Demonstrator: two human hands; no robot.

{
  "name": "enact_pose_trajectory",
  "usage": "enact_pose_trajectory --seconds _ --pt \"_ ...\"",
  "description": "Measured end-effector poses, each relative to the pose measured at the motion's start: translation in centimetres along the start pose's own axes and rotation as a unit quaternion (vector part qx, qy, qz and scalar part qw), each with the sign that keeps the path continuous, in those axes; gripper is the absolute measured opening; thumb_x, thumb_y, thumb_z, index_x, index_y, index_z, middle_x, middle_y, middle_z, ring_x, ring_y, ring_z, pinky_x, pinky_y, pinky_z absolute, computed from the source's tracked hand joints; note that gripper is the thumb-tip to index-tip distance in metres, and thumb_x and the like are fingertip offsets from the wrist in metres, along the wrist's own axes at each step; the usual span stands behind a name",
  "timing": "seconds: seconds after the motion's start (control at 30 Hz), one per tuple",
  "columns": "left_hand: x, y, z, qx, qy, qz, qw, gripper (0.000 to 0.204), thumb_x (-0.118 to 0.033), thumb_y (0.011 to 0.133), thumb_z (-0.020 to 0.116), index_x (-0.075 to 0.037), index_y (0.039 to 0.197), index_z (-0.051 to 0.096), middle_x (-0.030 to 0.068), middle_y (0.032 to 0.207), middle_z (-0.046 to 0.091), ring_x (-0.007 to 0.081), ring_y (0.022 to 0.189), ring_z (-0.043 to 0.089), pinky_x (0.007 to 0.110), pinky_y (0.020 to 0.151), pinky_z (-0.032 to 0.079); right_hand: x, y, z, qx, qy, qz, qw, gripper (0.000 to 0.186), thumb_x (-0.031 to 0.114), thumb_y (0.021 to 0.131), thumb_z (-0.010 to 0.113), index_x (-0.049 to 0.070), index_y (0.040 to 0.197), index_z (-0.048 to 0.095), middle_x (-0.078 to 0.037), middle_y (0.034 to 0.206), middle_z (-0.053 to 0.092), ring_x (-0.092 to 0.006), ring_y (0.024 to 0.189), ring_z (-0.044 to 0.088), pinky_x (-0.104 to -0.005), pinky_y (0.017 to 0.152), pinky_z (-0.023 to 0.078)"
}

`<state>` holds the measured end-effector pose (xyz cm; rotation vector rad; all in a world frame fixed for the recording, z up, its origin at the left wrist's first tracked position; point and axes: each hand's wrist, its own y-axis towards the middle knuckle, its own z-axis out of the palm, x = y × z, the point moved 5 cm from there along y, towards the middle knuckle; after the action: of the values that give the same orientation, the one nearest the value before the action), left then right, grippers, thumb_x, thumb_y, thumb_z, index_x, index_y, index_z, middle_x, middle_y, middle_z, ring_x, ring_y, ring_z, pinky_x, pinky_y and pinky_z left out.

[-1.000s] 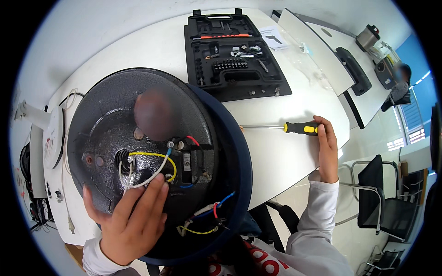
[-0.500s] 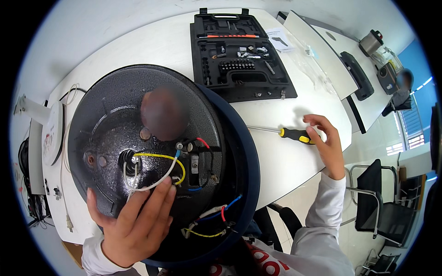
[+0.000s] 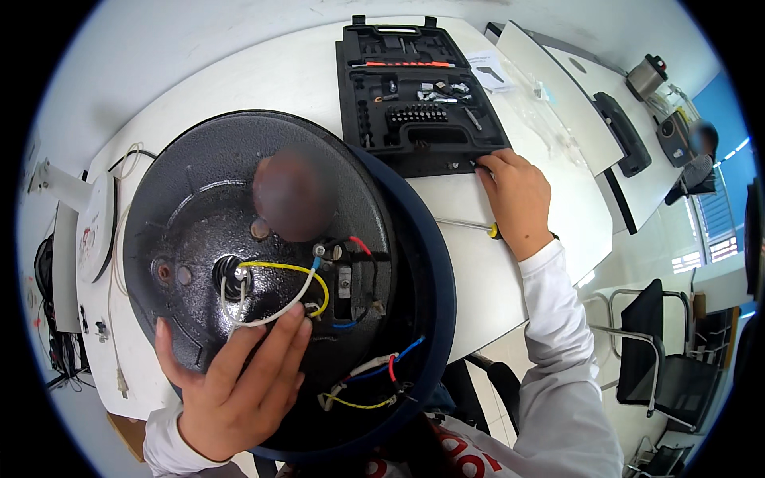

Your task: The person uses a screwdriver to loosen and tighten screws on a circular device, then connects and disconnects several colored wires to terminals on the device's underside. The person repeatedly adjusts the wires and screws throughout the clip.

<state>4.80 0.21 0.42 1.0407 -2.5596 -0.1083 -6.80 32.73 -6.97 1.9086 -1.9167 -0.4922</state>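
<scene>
A round black appliance base (image 3: 199,207) with a dark blue rim (image 3: 434,279) lies upturned in front of me, with yellow, white, red and blue wires (image 3: 295,271) showing. My left hand (image 3: 231,390) lies flat on its near side, fingers apart, the tips next to the white wire. My right hand (image 3: 518,195) rests on the white table (image 3: 263,80), its fingertips touching the front edge of an open black tool case (image 3: 414,95). A screwdriver (image 3: 462,225) lies on the table under that hand; only its shaft and a bit of yellow handle show.
A white round device (image 3: 96,231) with a cable sits at the table's left end. A second table on the right carries a black case (image 3: 621,131). Black chairs (image 3: 661,358) stand at the lower right. Another person (image 3: 701,159) sits at the far right.
My right hand has let go of the screwdriver's handle and moved up to the tool case edge. My left hand stays on the black base.
</scene>
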Motion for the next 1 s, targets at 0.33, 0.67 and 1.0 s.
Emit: enact_pose_trajectory --seconds 0.33,0.67,1.0 --pt "-0.17 0.09 0.03 -0.011 -0.006 -0.017 1.000 0.045 -0.028 0.072 0.070 -0.017 0.116 0.073 -0.0079 0.131 0.061 0.0147 0.113 0.051 0.073 0.106 0.015 -0.48 0.63 1.05 0.005 0.001 0.053 0.999 0.015 0.026 0.086 0.071 0.012 0.084 0.074 -0.002 0.082 0.065 -0.0255 0.071 0.066 -0.0365 0.063 0.051" --pt "-0.23 0.00 0.10 -0.013 -0.002 -0.022 1.000 0.043 -0.027 0.075 0.069 -0.017 0.117 0.073 -0.0077 0.131 0.062 0.0141 0.111 0.052 0.073 0.106 0.014 -0.41 0.29 0.56 0.016 0.078 0.075 0.994 0.009 0.022 0.085 0.071 0.014 0.086 0.075 0.000 0.084 0.066 -0.0237 0.074 0.066 -0.0341 0.064 0.051" --pt "-0.25 0.03 -0.02 -0.013 -0.004 -0.024 1.000 0.042 -0.026 0.076 0.068 -0.017 0.117 0.072 -0.0077 0.130 0.062 0.0133 0.112 0.052 0.072 0.108 0.012 -0.50 0.36 0.61 0.012 0.095 0.040 0.995 0.007 0.017 0.085 0.070 0.011 0.086 0.074 0.000 0.086 0.066 -0.0251 0.074 0.065 -0.0350 0.064 0.050"
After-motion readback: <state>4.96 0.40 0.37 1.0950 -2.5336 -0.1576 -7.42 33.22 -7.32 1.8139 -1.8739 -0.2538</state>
